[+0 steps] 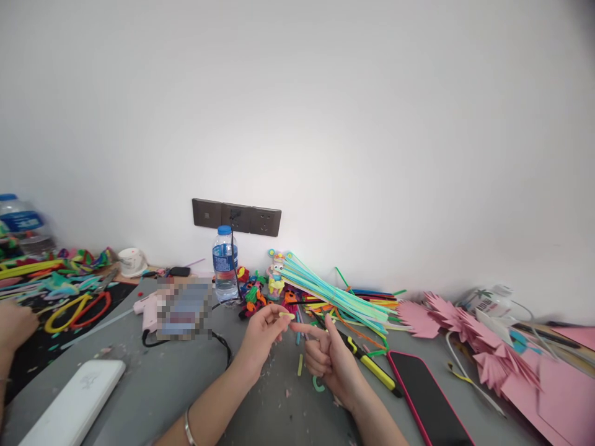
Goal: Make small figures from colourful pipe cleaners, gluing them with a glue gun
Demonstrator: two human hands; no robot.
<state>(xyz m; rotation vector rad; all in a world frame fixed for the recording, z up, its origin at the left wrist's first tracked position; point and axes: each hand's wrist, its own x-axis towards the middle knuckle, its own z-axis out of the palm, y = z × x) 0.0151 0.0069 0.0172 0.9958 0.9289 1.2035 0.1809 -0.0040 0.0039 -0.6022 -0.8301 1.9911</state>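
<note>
Yellowish strip (288, 316), one end hidden, sits pinched in the left hand (266, 329).

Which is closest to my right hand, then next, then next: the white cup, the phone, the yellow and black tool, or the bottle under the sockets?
From your right hand:
1. Yellow and black tool, just right of it
2. Phone, further right
3. Bottle, back left by the wall
4. White cup, farther left

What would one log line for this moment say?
left hand: pinching pale-yellow piece | right hand: index finger extended, thumb raised | nearby: yellow-black tool, pink-edged phone, water bottle
</note>
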